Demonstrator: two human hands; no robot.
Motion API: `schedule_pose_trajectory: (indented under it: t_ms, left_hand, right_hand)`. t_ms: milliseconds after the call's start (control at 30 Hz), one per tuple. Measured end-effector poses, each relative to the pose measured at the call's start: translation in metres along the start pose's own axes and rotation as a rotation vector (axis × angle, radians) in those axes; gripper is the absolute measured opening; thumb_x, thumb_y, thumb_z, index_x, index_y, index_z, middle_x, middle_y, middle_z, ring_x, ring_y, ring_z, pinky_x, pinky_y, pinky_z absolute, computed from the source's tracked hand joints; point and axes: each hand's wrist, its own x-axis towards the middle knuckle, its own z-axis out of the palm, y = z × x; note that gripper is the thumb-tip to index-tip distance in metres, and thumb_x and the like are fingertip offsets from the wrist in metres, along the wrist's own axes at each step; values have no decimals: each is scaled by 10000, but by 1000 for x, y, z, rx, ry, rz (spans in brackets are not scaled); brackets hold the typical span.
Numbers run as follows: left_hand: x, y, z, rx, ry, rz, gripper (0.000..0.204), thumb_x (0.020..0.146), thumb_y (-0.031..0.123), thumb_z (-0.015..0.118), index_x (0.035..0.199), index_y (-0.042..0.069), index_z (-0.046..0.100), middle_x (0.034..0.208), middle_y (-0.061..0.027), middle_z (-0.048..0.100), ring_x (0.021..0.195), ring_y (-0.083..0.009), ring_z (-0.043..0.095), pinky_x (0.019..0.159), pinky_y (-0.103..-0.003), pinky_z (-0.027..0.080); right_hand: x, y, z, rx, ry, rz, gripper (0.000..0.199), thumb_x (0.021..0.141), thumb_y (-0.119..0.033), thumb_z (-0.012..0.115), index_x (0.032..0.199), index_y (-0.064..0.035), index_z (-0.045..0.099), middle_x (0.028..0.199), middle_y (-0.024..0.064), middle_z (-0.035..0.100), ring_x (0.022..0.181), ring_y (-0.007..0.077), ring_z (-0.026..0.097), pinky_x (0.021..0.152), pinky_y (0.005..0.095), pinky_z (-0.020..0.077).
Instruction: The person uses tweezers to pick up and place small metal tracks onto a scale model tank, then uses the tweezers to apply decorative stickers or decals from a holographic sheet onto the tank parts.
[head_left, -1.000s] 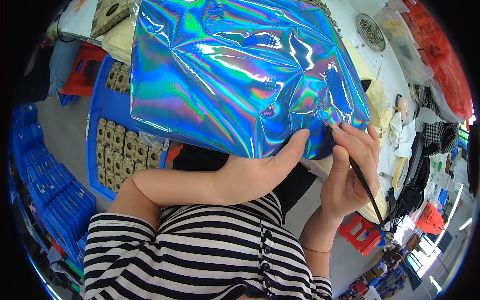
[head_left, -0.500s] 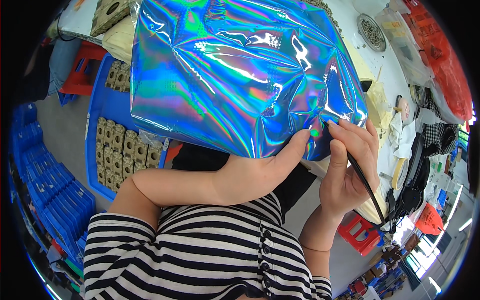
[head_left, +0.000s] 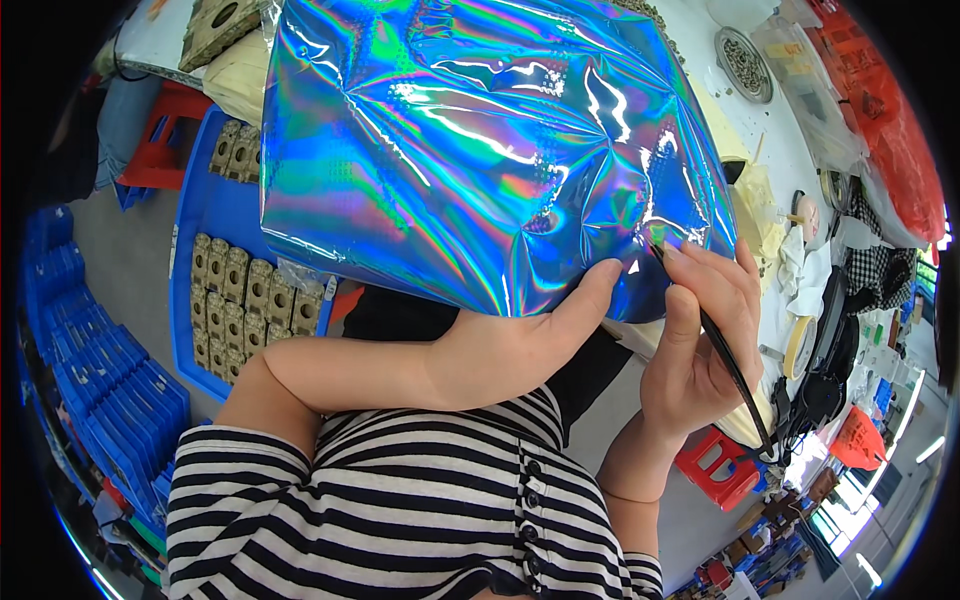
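Right hand (head_left: 684, 378), black tool (head_left: 736, 369) pinched, perhaps touching shiny film (head_left: 450, 190)

Left elbow (head_left: 255, 385) bent, bare left forearm (head_left: 350, 375) runs sideways across the torso (head_left: 420, 480); bare left hand (head_left: 510, 350) has thumb (head_left: 593, 287) stretched up-right, its other fingers hidden. Bare right forearm (head_left: 635, 475) rises steeply; bare right hand (head_left: 710, 350) curls in a pinch, thumb pointing up.

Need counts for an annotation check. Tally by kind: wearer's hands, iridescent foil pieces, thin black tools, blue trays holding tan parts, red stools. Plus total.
Left hand and right hand: 2
Iridescent foil piece: 1
Thin black tool: 1
Blue tray holding tan parts: 1
Red stools: 2
Total: 7
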Motion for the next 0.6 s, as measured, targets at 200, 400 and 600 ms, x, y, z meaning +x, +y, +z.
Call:
schedule_pose_trajectory:
  t_ms: [200,400,600]
  left_hand:
    - [-1,-7,5,-91,79,72,290,900,30,630,1179,-13,566,1144,-97,622,1063,-185,585,921,-335,450]
    - [1,-8,6,-82,110,110,304,896,10,628,1189,-16,552,1127,-93,630,1039,-181,600,901,-323,464]
    - [2,-8,5,-132,81,107,306,900,8,624,1194,-21,543,1133,-92,626,1045,-172,595,894,-312,470]
  right_hand:
    - [-1,3,3,2,-18,-2,105,774,-85,763,867,-51,730,839,26,729,881,222,675,1018,473,396]
    - [-1,3,3,5,-18,-3,108,771,-74,764,869,-51,727,837,25,727,879,221,675,1020,473,395]
    - [-1,0,1,20,-8,12,106,771,-75,764,866,-51,725,835,26,725,873,219,674,1016,474,398]
